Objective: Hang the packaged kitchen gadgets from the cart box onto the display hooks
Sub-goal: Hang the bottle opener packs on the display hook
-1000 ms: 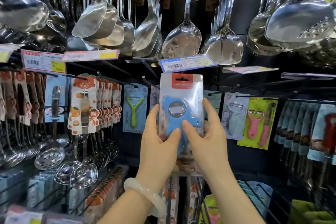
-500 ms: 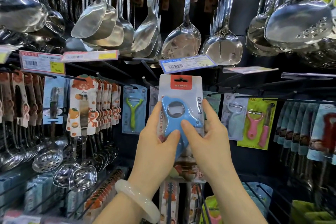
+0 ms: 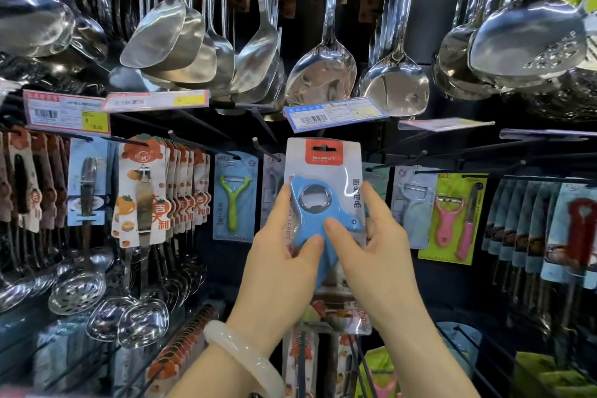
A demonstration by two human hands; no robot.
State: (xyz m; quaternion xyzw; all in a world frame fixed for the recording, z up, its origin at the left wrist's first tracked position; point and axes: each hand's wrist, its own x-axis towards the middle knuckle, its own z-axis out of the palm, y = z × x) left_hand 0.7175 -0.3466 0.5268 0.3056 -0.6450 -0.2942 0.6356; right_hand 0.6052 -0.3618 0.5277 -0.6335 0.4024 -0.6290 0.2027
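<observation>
Holding: both hands grip one packaged bottle opener [image 3: 324, 200] upright in front of the display, at the centre of the view.
Left hand [image 3: 281, 263]: thumb pressed on the front of the blister over the blue opener, fingers curled behind the card's left edge; a pale bangle [image 3: 240, 357] sits on the wrist.
Right hand [image 3: 376, 263]: thumb laid on the front beside the left thumb, fingers wrapped behind the card's right edge.
Package: clear blister on a white card with a red header panel; the blue opener has a round metal ring at its middle.
Position of package: the header lies just below the blue price tag [image 3: 334, 114], with the empty hook [image 3: 265, 149] just beside its upper left corner. I cannot tell whether the hang hole has reached any hook.
Change from earlier frames: the card sits slightly higher against the price tag than a second ago, and is tipped a little less. Both grips are unchanged.
Left of package: a green peeler pack [image 3: 235, 196] hangs on its hook, and further left a row of orange-printed cards [image 3: 151, 191].
Right of package: a white peeler pack [image 3: 413, 203], then a yellow-green card with a pink peeler [image 3: 452, 220].
Above: steel ladles and spatulas [image 3: 323, 74] hang in rows.
Below: more carded goods hang under the hands, partly hidden by the forearms.
Cart box: not seen in this view.
</observation>
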